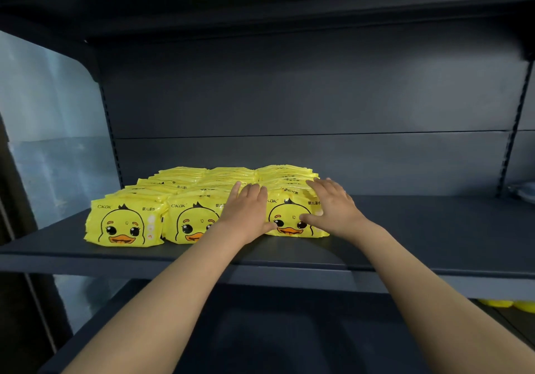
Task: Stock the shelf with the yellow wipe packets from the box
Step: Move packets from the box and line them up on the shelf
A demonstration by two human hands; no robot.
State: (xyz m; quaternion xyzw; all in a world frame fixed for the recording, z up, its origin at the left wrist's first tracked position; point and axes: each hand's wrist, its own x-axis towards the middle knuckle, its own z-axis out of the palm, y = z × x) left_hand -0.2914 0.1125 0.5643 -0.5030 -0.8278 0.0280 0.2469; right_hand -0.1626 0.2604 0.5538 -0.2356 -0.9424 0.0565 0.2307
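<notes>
Yellow wipe packets with a duck face stand upright in three rows on the dark shelf (pixel 419 229). The left row's front packet (pixel 124 223) and the middle row's front packet (pixel 191 223) face me. My left hand (pixel 246 214) and my right hand (pixel 333 205) clasp the right row's front packet (pixel 289 220) from both sides, fingers spread over the top, thumbs on its face. The box is out of view.
The shelf's right half is bare up to a slotted upright (pixel 512 130). Another shelf board (pixel 289 6) hangs overhead. A lower shelf (pixel 260 330) lies beneath my arms, with yellow items (pixel 509 304) at its far right. A pale blue wall (pixel 43 127) is left.
</notes>
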